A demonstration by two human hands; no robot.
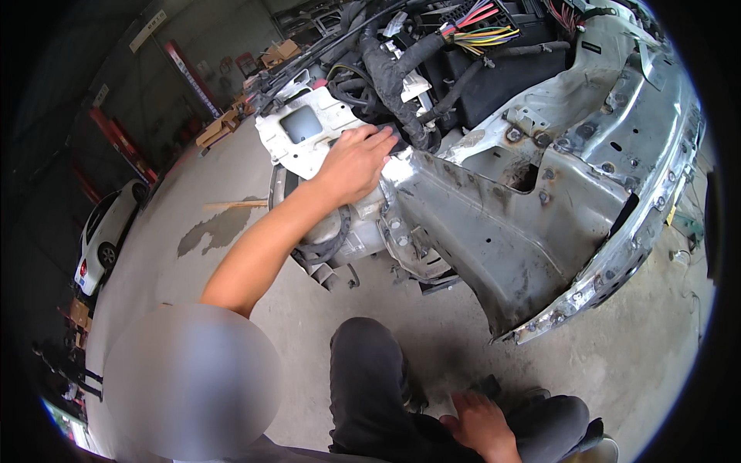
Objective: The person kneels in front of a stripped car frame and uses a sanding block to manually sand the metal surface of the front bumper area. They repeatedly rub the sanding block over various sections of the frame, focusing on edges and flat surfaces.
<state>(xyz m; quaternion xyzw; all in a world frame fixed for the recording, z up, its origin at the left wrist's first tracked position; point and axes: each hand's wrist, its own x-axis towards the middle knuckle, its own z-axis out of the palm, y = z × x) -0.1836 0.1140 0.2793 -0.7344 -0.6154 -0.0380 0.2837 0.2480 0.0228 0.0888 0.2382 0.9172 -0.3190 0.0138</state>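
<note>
Head view: left hand [356, 163] at the upper corner of a panel [482, 224]

The left hand's grip is drawn together, fingers bent over a dark piece [397, 140] at the panel's upper left corner; whether it pinches the piece or only presses on it, I cannot tell. The right hand [477, 424] is low, just beside the right knee [559, 420]; whether it holds anything is hidden.

Behind the panel, a black box [494, 86] sits in the engine bay, its inside out of sight. Loose coloured wires [490, 36] fan out above it. Cardboard boxes [218, 129] lie far back on the left, their contents too small to make out.

The panel's lower edge juts out over the concrete floor [301, 347], well apart from the left knee [367, 347]. Bright bare metal follows its curved right rim. Floor shows between panel and knees and runs left to a white car [108, 231].

Marks run down a red post [180, 62], too small to read.
</note>
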